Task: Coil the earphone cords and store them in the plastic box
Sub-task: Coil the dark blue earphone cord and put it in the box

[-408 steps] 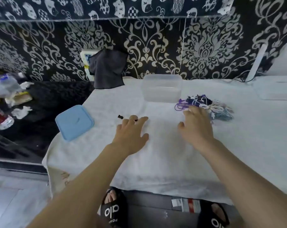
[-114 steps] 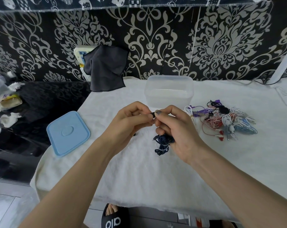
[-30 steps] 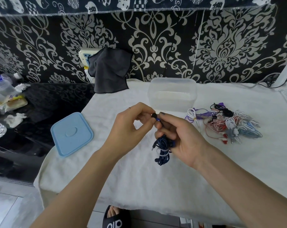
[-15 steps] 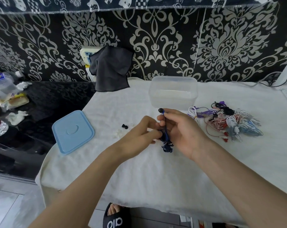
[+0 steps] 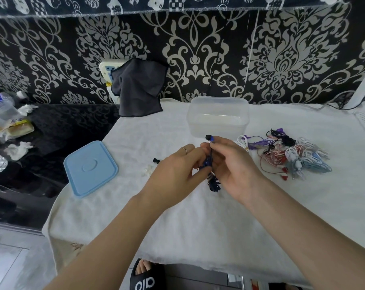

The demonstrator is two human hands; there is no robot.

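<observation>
White cloth-covered surface (image 5: 198, 227), clear plastic box (image 5: 217, 117) at its far edge, blue lid (image 5: 90, 168) near the left edge, tangled earphone pile (image 5: 290, 156) to the right, small black eartip (image 5: 155, 161) and white eartips (image 5: 147, 170) beside the lid

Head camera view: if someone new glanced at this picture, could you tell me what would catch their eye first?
Probably the two hands at the middle of the white-covered table: the left hand and right hand together grip a dark blue earphone cord. Next, the tangled pile of coloured earphones to the right, with the clear plastic box just behind the hands and its blue lid off to the left.
</observation>
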